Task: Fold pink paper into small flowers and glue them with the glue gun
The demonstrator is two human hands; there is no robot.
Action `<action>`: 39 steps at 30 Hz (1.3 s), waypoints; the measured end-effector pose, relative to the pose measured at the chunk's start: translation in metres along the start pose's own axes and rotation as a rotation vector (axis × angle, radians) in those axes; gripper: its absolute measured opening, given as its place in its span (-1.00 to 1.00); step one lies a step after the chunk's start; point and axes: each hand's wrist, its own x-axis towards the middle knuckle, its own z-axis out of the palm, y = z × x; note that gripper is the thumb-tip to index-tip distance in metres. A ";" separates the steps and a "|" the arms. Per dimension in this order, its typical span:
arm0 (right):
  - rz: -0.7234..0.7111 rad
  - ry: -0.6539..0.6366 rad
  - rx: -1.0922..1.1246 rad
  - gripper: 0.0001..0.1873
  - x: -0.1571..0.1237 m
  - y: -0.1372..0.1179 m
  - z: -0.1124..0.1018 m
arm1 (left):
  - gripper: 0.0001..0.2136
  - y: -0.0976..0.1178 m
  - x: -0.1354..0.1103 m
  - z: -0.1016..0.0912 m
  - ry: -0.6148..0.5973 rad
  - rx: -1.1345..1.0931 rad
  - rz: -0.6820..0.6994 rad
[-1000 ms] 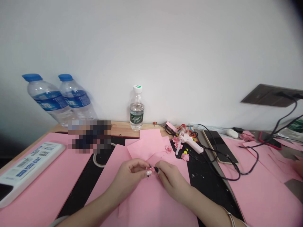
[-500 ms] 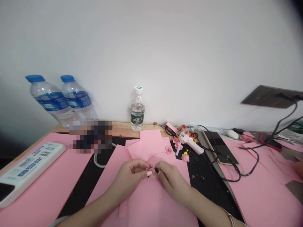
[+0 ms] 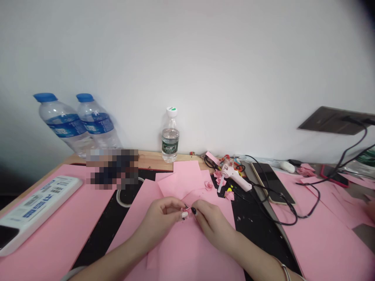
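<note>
The left hand (image 3: 164, 214) and the right hand (image 3: 213, 224) have each a pinching grip on one small paper piece (image 3: 188, 211), which is above the pink sheets (image 3: 190, 249). From there, the glue gun (image 3: 238, 179) lies at two o'clock, and the small bottle (image 3: 170, 140) stands near twelve.

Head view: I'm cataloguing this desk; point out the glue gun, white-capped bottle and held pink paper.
Glue gun (image 3: 236, 177), head view: upper handle.
White-capped bottle (image 3: 170, 147), head view: green label.
Held pink paper (image 3: 188, 210), head view: visible part.
</note>
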 end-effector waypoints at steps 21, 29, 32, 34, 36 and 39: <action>-0.019 0.018 -0.017 -0.79 0.000 -0.002 0.000 | -0.90 0.000 -0.001 0.000 -0.005 0.004 0.004; -0.019 0.028 -0.020 -0.79 0.000 -0.002 -0.001 | -0.89 0.001 -0.002 0.000 -0.001 0.013 0.002; -0.017 0.026 -0.017 -0.78 0.000 -0.002 -0.001 | -0.88 0.001 -0.002 0.000 -0.005 0.017 0.004; -0.016 0.028 -0.014 -0.78 0.000 -0.002 -0.001 | -0.87 0.001 -0.002 0.000 -0.010 0.014 0.007; -0.017 0.028 -0.014 -0.79 0.000 -0.002 0.000 | -0.87 0.001 -0.002 0.000 -0.006 0.009 0.003; -0.012 0.023 -0.017 -0.79 0.000 -0.002 0.000 | -0.86 0.002 -0.002 0.000 -0.001 0.012 -0.001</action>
